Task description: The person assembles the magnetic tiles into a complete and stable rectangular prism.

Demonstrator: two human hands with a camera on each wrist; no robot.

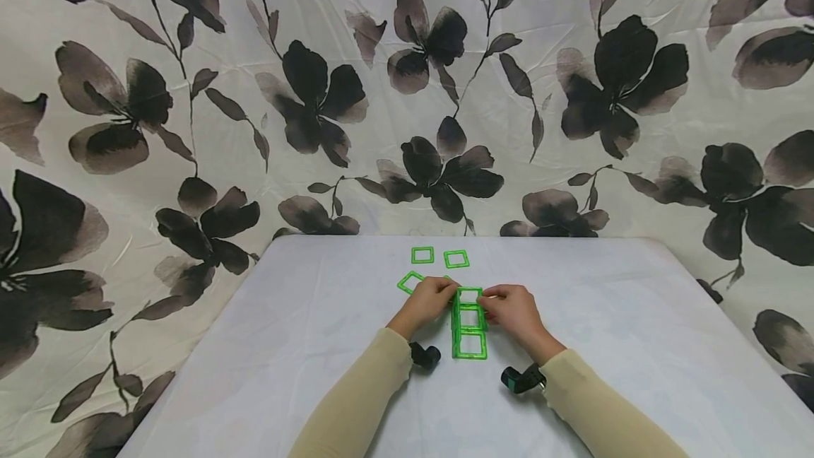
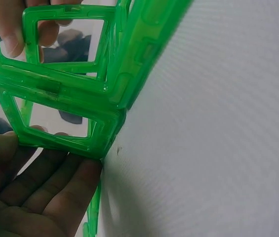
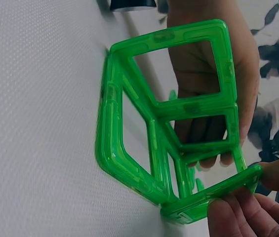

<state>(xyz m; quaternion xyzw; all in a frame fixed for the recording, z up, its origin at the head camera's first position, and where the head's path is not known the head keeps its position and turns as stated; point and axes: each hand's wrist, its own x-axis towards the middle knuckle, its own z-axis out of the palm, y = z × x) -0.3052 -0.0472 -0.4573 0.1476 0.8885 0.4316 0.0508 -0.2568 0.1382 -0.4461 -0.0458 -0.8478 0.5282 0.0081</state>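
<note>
Green open-framed square magnetic tiles [image 1: 470, 357] form a row of three flat on the table. Along the row's left side stands an upright wall of tiles [image 3: 193, 106]. Beside the wall's far end, my left hand [image 1: 427, 302] has its fingers against the outside and holds the far tile [image 2: 55, 143] there. At the row's far right, my right hand [image 1: 514, 311] pinches another tile [image 3: 213, 195] on edge between thumb and fingers. That tile's lower edge meets the row. My right fingertips also show through the frames in the left wrist view.
Beyond the structure lie loose green square tiles, one at the back left [image 1: 422, 255], one to its right [image 1: 456, 259], and a tilted one [image 1: 409, 282] partly behind my left hand. A white cloth covers the table [image 1: 305, 316]. A flowered sheet [image 1: 356, 126] hangs behind.
</note>
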